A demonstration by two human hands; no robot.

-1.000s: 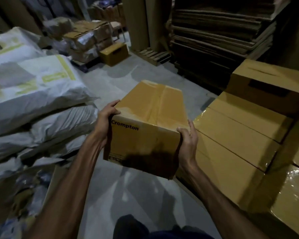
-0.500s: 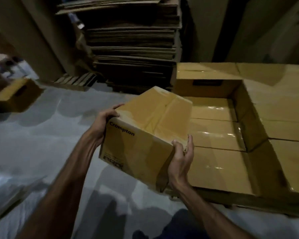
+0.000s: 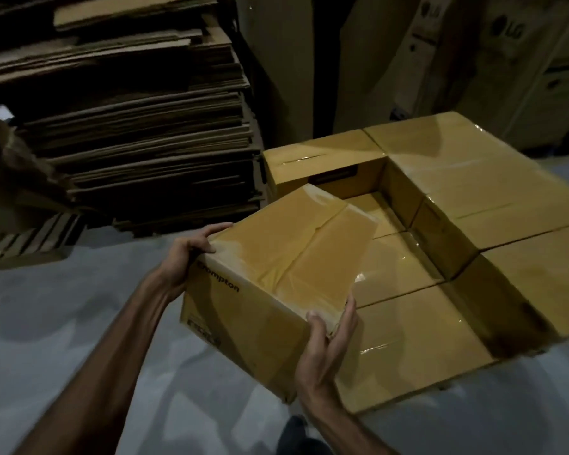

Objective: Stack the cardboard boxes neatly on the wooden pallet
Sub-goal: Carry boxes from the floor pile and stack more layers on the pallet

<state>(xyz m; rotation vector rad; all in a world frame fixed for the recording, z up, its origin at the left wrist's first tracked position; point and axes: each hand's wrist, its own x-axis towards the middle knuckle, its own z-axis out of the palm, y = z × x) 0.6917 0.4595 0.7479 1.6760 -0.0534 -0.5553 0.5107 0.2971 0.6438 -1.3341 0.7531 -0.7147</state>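
Observation:
I carry a taped cardboard box (image 3: 276, 274) printed "Crompton" at mid-frame, tilted, its far end over the lower layer of stacked boxes (image 3: 414, 343). My left hand (image 3: 191, 254) grips its near-left top corner, fingers curled over the edge. My right hand (image 3: 326, 343) grips its near-right corner, thumb on top. A second layer of boxes (image 3: 493, 205) runs along the back and right of the stack, leaving a lower pocket beside the carried box. The pallet under the stack is almost fully hidden.
A tall pile of flattened cardboard sheets (image 3: 138, 126) stands at the left rear, close to the stack. Large upright cartons (image 3: 473, 60) line the back right. Another pallet (image 3: 23, 241) lies at the far left on the grey concrete floor (image 3: 63, 339).
I have turned right from the white sacks toward the stack. The box has travelled with both hands and now overhangs the lower layer, and the stack appears closer.

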